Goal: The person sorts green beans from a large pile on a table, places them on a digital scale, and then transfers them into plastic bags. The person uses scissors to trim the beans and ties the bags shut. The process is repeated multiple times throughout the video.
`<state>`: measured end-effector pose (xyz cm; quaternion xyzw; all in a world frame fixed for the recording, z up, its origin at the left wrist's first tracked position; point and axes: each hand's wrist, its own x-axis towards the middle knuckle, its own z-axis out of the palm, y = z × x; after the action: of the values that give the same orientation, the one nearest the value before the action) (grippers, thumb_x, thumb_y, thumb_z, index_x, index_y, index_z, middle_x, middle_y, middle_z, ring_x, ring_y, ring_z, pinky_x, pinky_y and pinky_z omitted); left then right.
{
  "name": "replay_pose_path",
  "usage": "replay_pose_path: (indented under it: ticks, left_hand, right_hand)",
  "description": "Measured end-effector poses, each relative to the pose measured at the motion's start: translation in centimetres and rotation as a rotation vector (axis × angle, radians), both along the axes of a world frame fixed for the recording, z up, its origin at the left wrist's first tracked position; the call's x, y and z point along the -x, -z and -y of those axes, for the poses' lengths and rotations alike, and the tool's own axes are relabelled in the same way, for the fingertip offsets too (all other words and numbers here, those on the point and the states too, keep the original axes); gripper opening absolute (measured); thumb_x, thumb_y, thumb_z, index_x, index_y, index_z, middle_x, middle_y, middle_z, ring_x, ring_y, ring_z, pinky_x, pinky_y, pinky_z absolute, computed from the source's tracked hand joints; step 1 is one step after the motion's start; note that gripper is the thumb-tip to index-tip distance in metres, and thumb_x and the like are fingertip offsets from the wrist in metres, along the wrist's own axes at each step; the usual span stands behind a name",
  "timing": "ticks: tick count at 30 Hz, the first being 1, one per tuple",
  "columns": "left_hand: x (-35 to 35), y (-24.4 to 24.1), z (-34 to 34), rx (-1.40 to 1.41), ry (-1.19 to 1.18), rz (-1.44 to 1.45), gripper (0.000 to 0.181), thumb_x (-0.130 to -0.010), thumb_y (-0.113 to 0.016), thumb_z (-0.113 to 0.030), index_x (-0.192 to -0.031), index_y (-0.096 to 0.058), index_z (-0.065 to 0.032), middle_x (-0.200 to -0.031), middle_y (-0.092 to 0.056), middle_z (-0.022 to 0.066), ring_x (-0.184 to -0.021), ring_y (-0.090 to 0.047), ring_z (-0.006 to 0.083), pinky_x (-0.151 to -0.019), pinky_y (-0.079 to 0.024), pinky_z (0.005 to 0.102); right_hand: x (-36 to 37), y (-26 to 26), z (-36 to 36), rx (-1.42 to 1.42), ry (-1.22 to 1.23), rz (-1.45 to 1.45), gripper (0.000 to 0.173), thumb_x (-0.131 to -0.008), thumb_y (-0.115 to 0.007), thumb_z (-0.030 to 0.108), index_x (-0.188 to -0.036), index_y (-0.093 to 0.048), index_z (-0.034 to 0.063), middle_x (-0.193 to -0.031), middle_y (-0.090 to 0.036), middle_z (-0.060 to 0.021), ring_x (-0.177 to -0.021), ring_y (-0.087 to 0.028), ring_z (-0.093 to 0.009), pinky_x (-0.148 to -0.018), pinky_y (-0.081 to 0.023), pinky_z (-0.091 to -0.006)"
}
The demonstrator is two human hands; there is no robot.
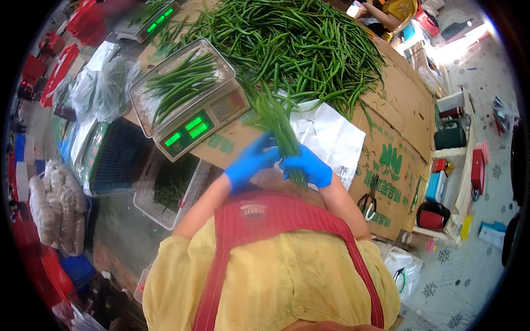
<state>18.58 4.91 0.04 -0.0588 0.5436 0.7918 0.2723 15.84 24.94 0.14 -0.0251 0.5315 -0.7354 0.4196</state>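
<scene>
My right hand (309, 165), in a blue glove, is closed around the lower part of a bundle of long green chili peppers (276, 124). The bundle's upper end is blurred. Just left of it is my left hand (253, 160), also blue-gloved, with its fingers apart; whether the fingertips touch the bundle is unclear. Beneath the bundle a white plastic bag (331, 134) lies flat on the cardboard. Up and to the left, a digital scale (186, 138) with lit green displays carries a smaller batch of green chili peppers (184, 85) on its metal tray.
A large heap of green chili peppers (285, 45) covers the table's far side. Scissors (369, 200) lie on the printed cardboard (389, 165) at right. A white plastic basket (186, 202) stands below the scale. Behind are a second scale (155, 22) and, far right, another person's arm (383, 18).
</scene>
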Motion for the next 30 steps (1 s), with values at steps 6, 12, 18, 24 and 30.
replay_pose_path:
  ticks: [6, 12, 18, 24, 30]
  left_hand:
    - [1.6, 0.4, 5.5, -0.144, -0.27, 0.045, 0.033, -0.097, -0.051, -0.029, -0.12, -0.055, -0.0062, -0.106, -0.062, 0.0057, -0.085, -0.057, 0.0129, -0.08, -0.047, 0.0286]
    - [4.2, -1.3, 12.6, -0.054, -0.63, -0.281, 0.026, -0.099, -0.048, -0.022, -0.115, -0.059, -0.0051, -0.107, -0.063, 0.0045, -0.088, -0.058, 0.0118, -0.082, -0.047, 0.0273]
    - [4.2, -3.9, 17.8, 0.034, -0.286, -0.363, 0.031, -0.094, -0.055, -0.015, -0.121, -0.056, 0.0004, -0.112, -0.062, 0.0075, -0.1, -0.059, 0.0151, -0.087, -0.049, 0.0295]
    - [1.6, -3.2, 17.6, 0.0, -0.288, -0.237, 0.036, -0.091, -0.059, -0.012, -0.124, -0.053, 0.0006, -0.113, -0.061, 0.0108, -0.1, -0.061, 0.019, -0.088, -0.049, 0.0314]
    - [0.7, -2.0, 13.7, 0.012, -0.324, -0.187, 0.04, -0.088, -0.063, -0.01, -0.124, -0.052, 0.0004, -0.108, -0.063, 0.0106, -0.098, -0.062, 0.0196, -0.088, -0.049, 0.0331]
  right_hand:
    - [-0.1, -0.1, 2.9, 0.15, -0.118, 0.022, 0.076, -0.075, -0.07, 0.012, -0.141, -0.033, 0.0071, -0.094, -0.055, -0.0049, -0.077, -0.056, -0.013, -0.063, -0.052, -0.0285]
    - [1.1, -1.1, 6.3, -0.058, -0.257, -0.225, 0.074, -0.075, -0.071, 0.015, -0.14, -0.034, 0.007, -0.093, -0.055, -0.0047, -0.076, -0.056, -0.012, -0.064, -0.052, -0.0287]
    - [2.6, -3.4, 9.1, -0.132, -0.404, -0.21, 0.068, -0.075, -0.071, 0.015, -0.134, -0.039, 0.0066, -0.096, -0.057, -0.0071, -0.073, -0.059, -0.014, -0.063, -0.052, -0.0287]
    - [2.5, -0.8, 10.5, -0.165, -0.196, -0.272, 0.07, -0.075, -0.07, 0.012, -0.137, -0.037, 0.0073, -0.099, -0.056, -0.0064, -0.082, -0.058, -0.014, -0.066, -0.053, -0.0295]
    - [3.3, 0.0, 10.4, -0.093, -0.315, -0.136, 0.075, -0.075, -0.071, 0.009, -0.14, -0.034, 0.0068, -0.102, -0.056, -0.0097, -0.088, -0.057, -0.018, -0.068, -0.057, -0.0343]
